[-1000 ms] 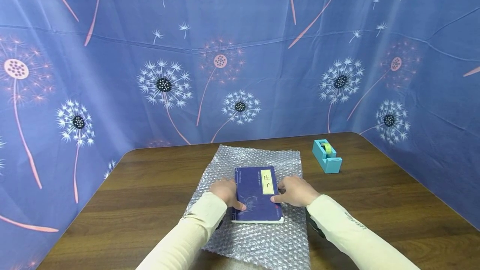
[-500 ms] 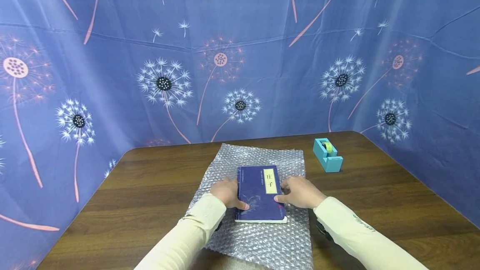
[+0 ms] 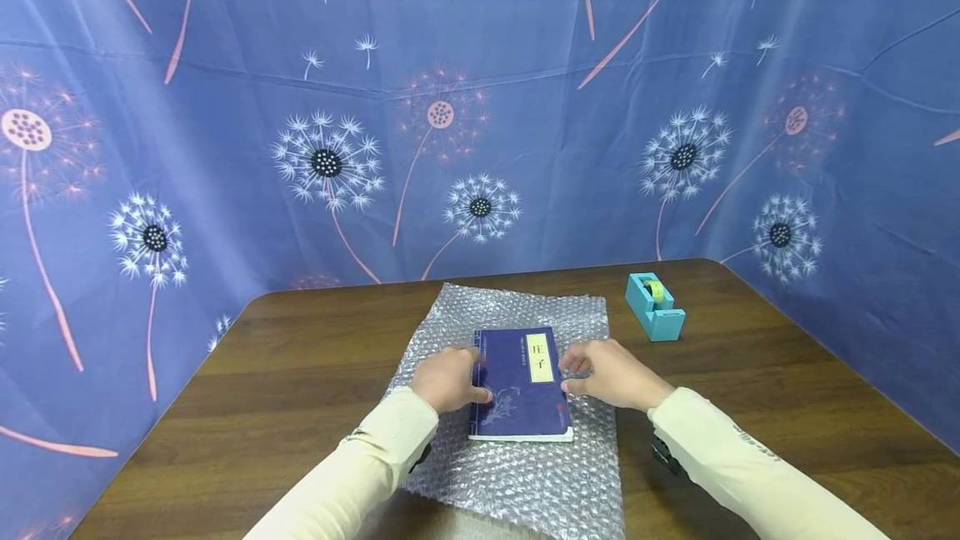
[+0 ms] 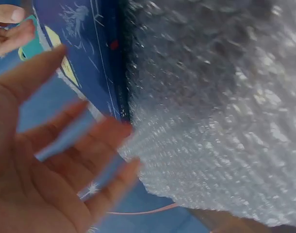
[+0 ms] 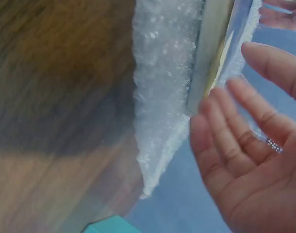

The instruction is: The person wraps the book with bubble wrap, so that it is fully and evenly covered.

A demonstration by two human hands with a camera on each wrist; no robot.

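Observation:
A dark blue book [image 3: 517, 398] with a yellow title label lies flat on a sheet of bubble wrap [image 3: 525, 482]. My left hand [image 3: 447, 379] hovers at the book's left edge, its thumb over the cover. In the left wrist view the fingers of the left hand [image 4: 56, 145] are spread and blurred beside the book's spine [image 4: 120, 82]. My right hand [image 3: 617, 375] is just off the book's right edge. Its fingers are loosely bent with nothing between them, and the right wrist view shows the right hand [image 5: 254, 141] beside the page edges [image 5: 211, 53].
A turquoise tape dispenser [image 3: 660, 323] with a yellow roll stands at the back right of the wooden table [image 3: 315, 357]. A blue curtain [image 3: 570, 190] with dandelion prints hangs behind and around the table. Part of a pale surface [image 3: 465, 523] shows under the wrap's near edge.
The book shifted slightly right with both hands holding its sides, then stopped. Both hands have now let go and drawn apart, the right hand moving off the cover.

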